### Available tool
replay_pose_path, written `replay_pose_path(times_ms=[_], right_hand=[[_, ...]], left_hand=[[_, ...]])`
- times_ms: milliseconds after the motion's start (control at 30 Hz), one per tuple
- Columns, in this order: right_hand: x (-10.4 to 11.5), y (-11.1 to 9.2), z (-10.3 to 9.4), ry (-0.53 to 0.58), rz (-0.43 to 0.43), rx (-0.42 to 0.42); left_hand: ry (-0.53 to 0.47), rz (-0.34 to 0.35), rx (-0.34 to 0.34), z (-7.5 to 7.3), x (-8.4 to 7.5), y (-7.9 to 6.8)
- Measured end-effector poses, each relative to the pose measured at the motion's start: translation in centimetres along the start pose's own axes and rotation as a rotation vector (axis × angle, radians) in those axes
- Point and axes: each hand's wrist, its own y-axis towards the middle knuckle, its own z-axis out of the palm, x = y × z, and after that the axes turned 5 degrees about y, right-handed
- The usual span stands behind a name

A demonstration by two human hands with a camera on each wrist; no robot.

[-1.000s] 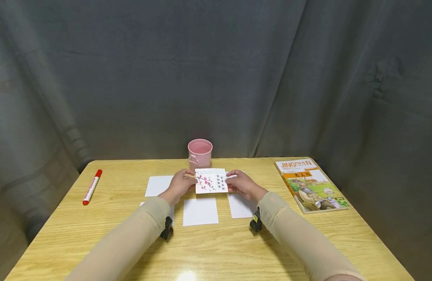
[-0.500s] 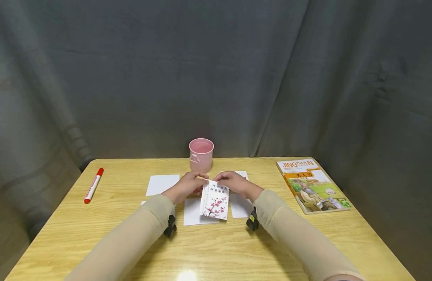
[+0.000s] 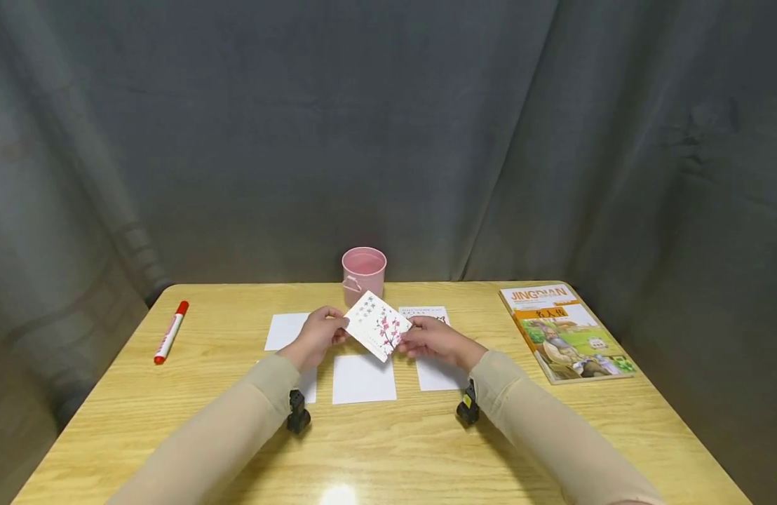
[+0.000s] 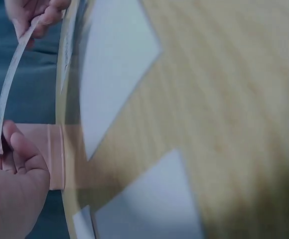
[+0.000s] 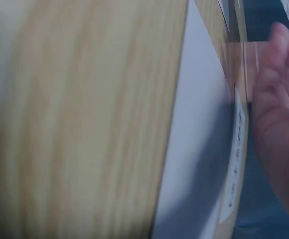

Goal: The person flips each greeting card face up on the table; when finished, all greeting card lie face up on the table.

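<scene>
My left hand (image 3: 315,338) pinches one corner of a white square card (image 3: 377,327) printed with pink blossoms and dark characters. At the opposite corner, my right hand (image 3: 440,341) pinches it too. The card is held above the table, turned like a diamond, in front of the pink bucket (image 3: 365,270). In the left wrist view the card (image 4: 8,84) shows edge-on and slightly bowed between both hands. Beneath lie blank white cards: one at the back left (image 3: 284,332), one at front centre (image 3: 364,379), others partly behind the forearms. A printed card (image 3: 426,312) lies behind my right hand.
A red-capped white marker (image 3: 171,332) lies on the table's left side. On the right sits a book (image 3: 565,334) with a colourful cover. The wooden table (image 3: 388,449) ends at a grey curtain (image 3: 363,140) behind.
The blossom card has been turned between my hands, first blossoms left, then hanging blossoms down, now diamond-wise with blossoms to the right. My hands came together at its top edge, then parted again.
</scene>
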Motion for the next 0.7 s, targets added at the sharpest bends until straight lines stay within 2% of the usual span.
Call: replay_pose_path(times_ms=[100,233,367,500,600,700], right_hand=[[-0.1,0.1,0.0,0.032,-0.016,-0.092],[0.6,0.6,0.5,-0.008,0.003,-0.216],[1.3,1.6,1.3,-0.125,0.032,-0.271],[1.3,3.0,2.1,-0.209,0.028,-0.319],[1.1,3.8,2.8,-0.252,0.023,-0.360],[1.2,4.2,3.4,-0.298,0.021,-0.402]], left_hand=[[0.095,-0.017,0.043,-0.2,0.2,-0.4],[0.361,0.003,0.048,0.0,0.0,-0.9],[0.612,0.131,0.029,0.6,-0.6,-1.1],[0.926,0.286,0.121,1.3,-0.9,-1.0],[1.112,0.316,0.209,1.5,-0.6,-1.0],[1.220,0.304,0.244,1.5,-0.4,-1.2]])
